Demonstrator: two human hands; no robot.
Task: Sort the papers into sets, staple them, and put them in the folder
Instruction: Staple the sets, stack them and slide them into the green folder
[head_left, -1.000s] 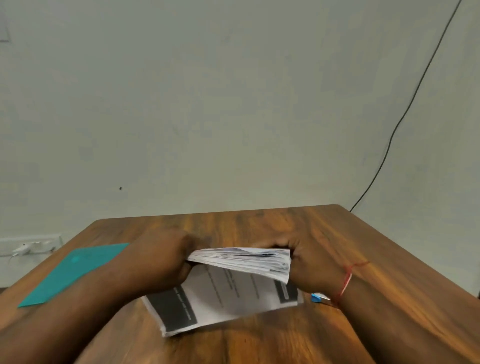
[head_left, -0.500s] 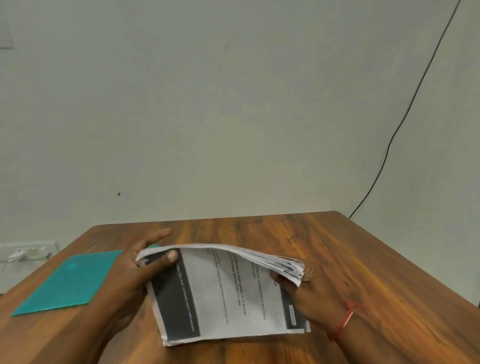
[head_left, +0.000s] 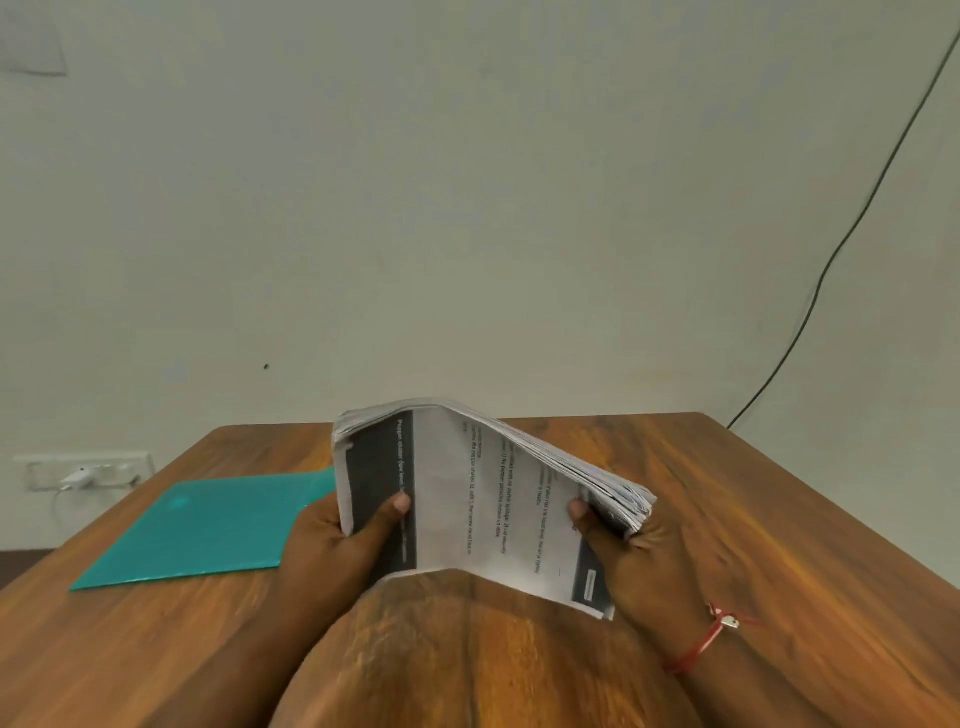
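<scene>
Thick stack of white printed papers (head_left: 483, 493) held up above brown wooden table (head_left: 753, 519), bent like tent. Left hand (head_left: 343, 545) grips left edge, thumb on top; right hand (head_left: 628, 556) grips right edge. Flat teal plastic folder (head_left: 202, 525) lies on table, left

Bare table (head_left: 779, 519) right of held papers (head_left: 483, 493); folder (head_left: 208, 525) lying left

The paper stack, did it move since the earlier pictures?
Yes. The paper stack rose up from the table: its top edge now stands above the table's far edge.
</scene>
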